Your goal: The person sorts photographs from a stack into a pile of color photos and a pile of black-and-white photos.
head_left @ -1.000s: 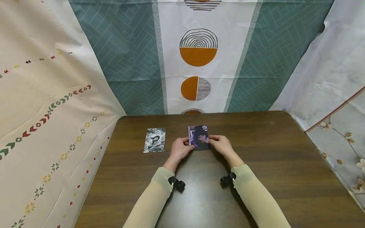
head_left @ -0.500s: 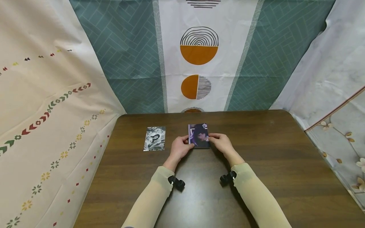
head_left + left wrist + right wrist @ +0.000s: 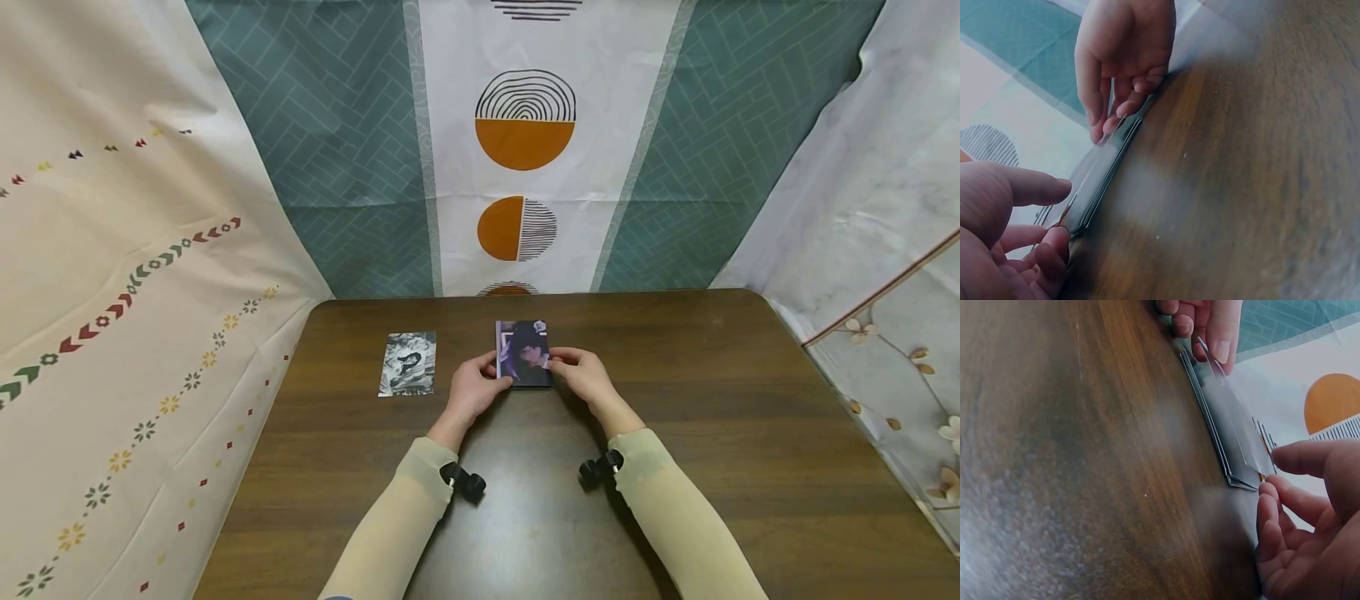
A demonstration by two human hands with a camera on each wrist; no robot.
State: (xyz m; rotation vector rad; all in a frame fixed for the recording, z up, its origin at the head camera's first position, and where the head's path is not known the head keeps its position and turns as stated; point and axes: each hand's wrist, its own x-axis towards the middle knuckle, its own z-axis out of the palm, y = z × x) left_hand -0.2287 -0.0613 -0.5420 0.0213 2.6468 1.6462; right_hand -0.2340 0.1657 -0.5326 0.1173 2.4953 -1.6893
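Note:
A photo (image 3: 521, 354) in purple and dark tones lies between my two hands near the back of the table. My left hand (image 3: 474, 392) pinches its left edge, thumb on the front. At the right edge, my right hand (image 3: 583, 379) pinches it between thumb and fingers. Seen side-on in the right wrist view, the thin, slightly bent sheet (image 3: 1235, 419) is raised at a slant over a flat, dark-edged stack (image 3: 1207, 419) on the tabletop. To the left lies a black-and-white photo (image 3: 407, 364), untouched.
The brown wooden table (image 3: 720, 467) has rounded far corners. Behind it hangs a green and white patterned cloth (image 3: 517, 179). A cream cloth (image 3: 150, 333) borders the left side, and a pale floral cloth (image 3: 885, 350) the right.
The upper edge of the purple photo has shifted slightly upward in the view, away from the dark stack. Both hands keep their grip nearly in place; the black-and-white photo stays put.

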